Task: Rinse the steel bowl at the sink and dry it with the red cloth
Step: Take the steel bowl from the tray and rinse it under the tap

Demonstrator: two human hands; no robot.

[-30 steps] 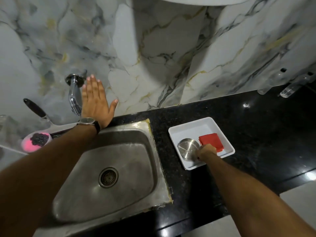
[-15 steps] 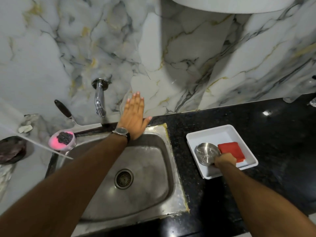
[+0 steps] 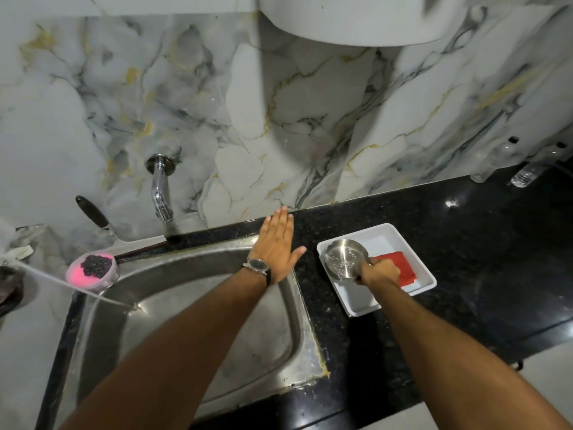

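Steel bowl (image 3: 346, 257) now sits tilted up off the white tray (image 3: 412, 243), its near rim gripped by the right hand (image 3: 379, 271); half a second ago it lay flat in that tray under the same hand. The left hand (image 3: 277, 247) has slid right, away from the tap (image 3: 159, 187), and lies flat and released, fingers together, over the far right corner of the sink (image 3: 217, 321) and the black counter (image 3: 465, 231).

The right hand's fingers curl under the bowl, so how far the bowl has left the tray floor is hard to judge; it seems only slightly raised. That hand also covers the near left part of the red cloth (image 3: 403, 266), which lies folded in the tray just right of the bowl. Both forearms hide much of the sink basin, drain included.

The bowl is round, brushed metal, speckled with bright drops or glints inside. The tray is square and shallow with rounded corners. The counter is speckled black stone, glossy; the wall is grey-veined marble with gold streaks. A watch (image 3: 257, 265) bands the left wrist.
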